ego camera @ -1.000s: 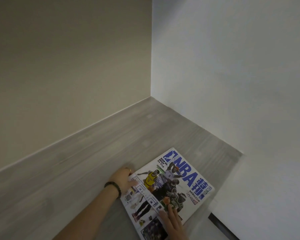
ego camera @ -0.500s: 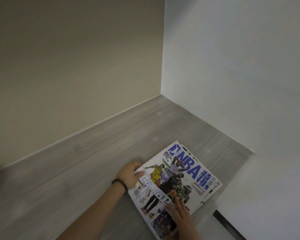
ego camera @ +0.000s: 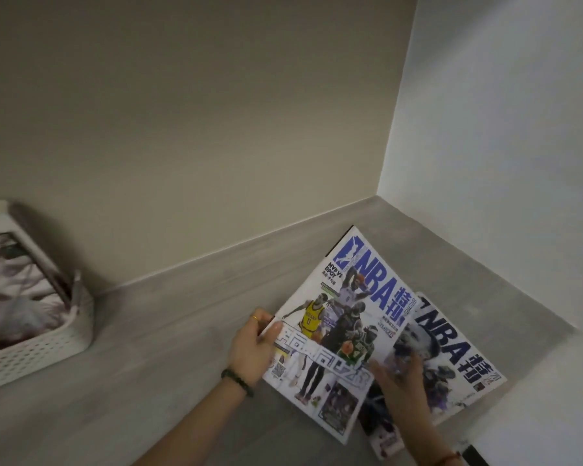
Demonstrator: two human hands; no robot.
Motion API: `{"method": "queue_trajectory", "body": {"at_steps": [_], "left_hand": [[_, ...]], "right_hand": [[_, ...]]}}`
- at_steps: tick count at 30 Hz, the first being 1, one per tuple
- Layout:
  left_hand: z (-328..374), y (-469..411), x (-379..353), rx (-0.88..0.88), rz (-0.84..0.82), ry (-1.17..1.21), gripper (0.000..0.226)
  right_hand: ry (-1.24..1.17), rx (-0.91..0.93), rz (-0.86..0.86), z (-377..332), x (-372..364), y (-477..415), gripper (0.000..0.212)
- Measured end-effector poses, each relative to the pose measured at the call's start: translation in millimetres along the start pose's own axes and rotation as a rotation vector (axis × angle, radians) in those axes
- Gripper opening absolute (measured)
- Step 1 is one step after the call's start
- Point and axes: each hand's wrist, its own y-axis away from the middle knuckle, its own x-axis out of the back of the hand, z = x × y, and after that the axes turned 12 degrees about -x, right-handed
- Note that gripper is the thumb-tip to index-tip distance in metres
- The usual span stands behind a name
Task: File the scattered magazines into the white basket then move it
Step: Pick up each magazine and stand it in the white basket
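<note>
An NBA magazine (ego camera: 345,317) with basketball players on its cover is tilted up off the grey shelf. My left hand (ego camera: 251,348) grips its left edge, thumb on the cover. Beneath it lies a second NBA magazine (ego camera: 451,358), flat on the shelf at the right. My right hand (ego camera: 399,388) rests flat on that lower magazine, fingers partly under the raised one. The white perforated basket (ego camera: 37,348) stands at the far left, with a magazine (ego camera: 11,297) lying inside it.
The grey wood-grain shelf (ego camera: 169,348) runs between the basket and the magazines. A beige back wall (ego camera: 196,129) and a white side wall (ego camera: 505,146) close the corner. A dark gap (ego camera: 475,454) shows at the bottom right edge.
My left hand has lifted the top magazine by its left edge, uncovering a second one below. The view swung left, bringing the basket into sight.
</note>
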Motion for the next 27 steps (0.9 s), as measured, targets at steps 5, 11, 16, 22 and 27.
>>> {"method": "queue_trajectory", "body": {"at_steps": [5,11,16,22,27], "left_hand": [[-16,29,91,0.021,0.208,0.156,0.023],[-39,69,208,0.019,0.444,0.151,0.026],[-55,99,292,0.012,0.539,0.185,0.022],[-66,108,367,0.042,0.605,0.198,0.011],[-76,95,416,0.061,0.7,0.22,0.011]], "right_hand": [[-0.151,-0.056,-0.241,-40,-69,16,0.047],[0.027,0.047,-0.5,-60,-174,63,0.02],[0.041,0.177,-0.599,-73,-250,98,0.022],[0.101,0.377,-0.601,-99,-337,129,0.015],[0.137,0.46,-0.636,-123,-390,139,0.019]]}}
